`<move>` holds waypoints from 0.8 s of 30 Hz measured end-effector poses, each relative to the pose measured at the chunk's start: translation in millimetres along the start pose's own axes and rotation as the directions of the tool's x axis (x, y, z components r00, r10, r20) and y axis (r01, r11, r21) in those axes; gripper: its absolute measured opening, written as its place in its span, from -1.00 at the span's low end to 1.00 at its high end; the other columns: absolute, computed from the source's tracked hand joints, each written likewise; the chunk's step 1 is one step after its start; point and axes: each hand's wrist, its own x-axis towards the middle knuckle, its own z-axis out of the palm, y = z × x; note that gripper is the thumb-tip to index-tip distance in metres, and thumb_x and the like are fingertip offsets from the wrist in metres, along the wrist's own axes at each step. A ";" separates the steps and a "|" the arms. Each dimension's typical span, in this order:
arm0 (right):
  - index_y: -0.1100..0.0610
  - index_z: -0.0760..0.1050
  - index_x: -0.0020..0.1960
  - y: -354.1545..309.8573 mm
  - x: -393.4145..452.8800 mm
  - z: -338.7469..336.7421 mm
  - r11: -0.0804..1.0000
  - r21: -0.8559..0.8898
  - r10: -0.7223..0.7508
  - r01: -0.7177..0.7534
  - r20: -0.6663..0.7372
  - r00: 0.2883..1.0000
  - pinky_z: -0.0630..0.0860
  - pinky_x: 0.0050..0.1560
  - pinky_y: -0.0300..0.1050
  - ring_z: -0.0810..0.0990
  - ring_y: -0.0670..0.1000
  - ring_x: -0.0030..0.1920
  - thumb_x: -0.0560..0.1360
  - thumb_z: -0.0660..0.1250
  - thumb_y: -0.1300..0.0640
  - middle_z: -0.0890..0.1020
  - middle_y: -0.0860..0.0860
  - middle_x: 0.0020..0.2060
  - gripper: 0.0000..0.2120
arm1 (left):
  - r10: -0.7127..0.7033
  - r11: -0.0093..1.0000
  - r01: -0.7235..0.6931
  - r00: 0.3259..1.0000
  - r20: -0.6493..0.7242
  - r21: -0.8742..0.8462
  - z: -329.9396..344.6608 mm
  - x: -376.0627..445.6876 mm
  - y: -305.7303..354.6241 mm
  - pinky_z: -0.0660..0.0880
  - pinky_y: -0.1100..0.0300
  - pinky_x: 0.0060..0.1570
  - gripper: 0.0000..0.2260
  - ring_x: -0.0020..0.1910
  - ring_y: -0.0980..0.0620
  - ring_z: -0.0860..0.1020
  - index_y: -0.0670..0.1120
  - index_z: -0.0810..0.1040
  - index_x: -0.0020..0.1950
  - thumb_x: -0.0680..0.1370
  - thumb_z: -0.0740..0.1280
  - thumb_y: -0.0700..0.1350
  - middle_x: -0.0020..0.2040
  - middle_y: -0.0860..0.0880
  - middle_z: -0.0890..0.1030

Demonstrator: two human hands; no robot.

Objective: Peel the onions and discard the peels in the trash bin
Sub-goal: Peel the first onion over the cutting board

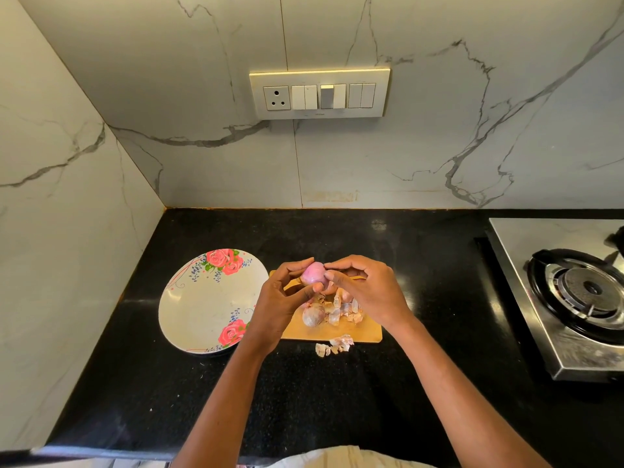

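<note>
A small pink onion [313, 274], smooth and glossy, is held above a wooden cutting board [368, 332]. My left hand [282, 298] grips it from the left with thumb and fingers. From the right, my right hand [366, 292] pinches at its side with the fingertips. On the board below lies an unpeeled onion [313, 315] with dry skin. Next to it sits a heap of papery peels [347, 310], and a few more peels [334, 345] lie on the counter just in front of the board. No trash bin is in view.
A white plate with a rose pattern [202, 305] sits left of the board on the black counter [304, 393]. A steel gas stove [580, 292] stands at the right. Marble walls close off the left and back, with a switch panel [320, 93] on the back wall.
</note>
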 end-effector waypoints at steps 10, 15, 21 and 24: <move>0.09 0.64 0.01 0.2 -4.4 12.6 0.992 -0.120 -0.059 0.042 -0.142 0.988 0.51 -0.11 -0.49 0.63 -0.27 -0.07 0.53 0.47 0.16 0.65 -0.20 -0.17 -0.93 | 0.004 0.999 -0.006 0.999 -0.040 -0.039 5.3 -4.0 0.9 0.54 0.41 -0.01 -0.59 0.16 0.23 0.58 -0.01 0.54 0.29 0.46 0.52 -0.11 0.26 0.01 0.57; 0.04 0.64 -0.01 3.2 2.0 13.0 0.992 0.046 0.127 -0.121 -0.196 0.972 0.60 -0.05 -0.31 0.66 -0.20 -0.07 0.56 0.44 0.13 0.69 -0.14 -0.15 -0.97 | 0.036 0.997 -0.037 0.999 -0.011 -0.068 6.7 -1.4 5.7 0.55 0.38 -0.02 -0.60 0.15 0.23 0.59 -0.07 0.52 0.30 0.50 0.50 -0.22 0.26 -0.01 0.55; 0.15 0.62 0.16 2.4 4.4 9.8 0.878 0.409 0.256 -0.247 0.034 0.966 0.67 0.07 -0.03 0.72 0.03 0.04 0.61 0.37 0.09 0.73 0.03 0.02 -0.81 | 0.028 0.994 -0.031 0.999 -0.029 -0.109 3.5 -2.2 3.0 0.57 0.32 0.01 -0.55 0.18 0.17 0.59 -0.05 0.52 0.31 0.44 0.52 -0.12 0.27 0.00 0.56; 0.09 0.63 0.20 1.3 3.9 8.3 0.913 0.345 0.204 -0.219 0.079 0.976 0.66 0.07 -0.07 0.70 0.00 0.09 0.56 0.44 0.05 0.72 -0.02 0.04 -0.75 | 0.032 0.994 -0.033 0.999 -0.014 -0.102 2.2 -1.0 2.7 0.58 0.29 0.01 -0.56 0.17 0.14 0.61 -0.05 0.53 0.30 0.46 0.53 -0.18 0.26 0.01 0.57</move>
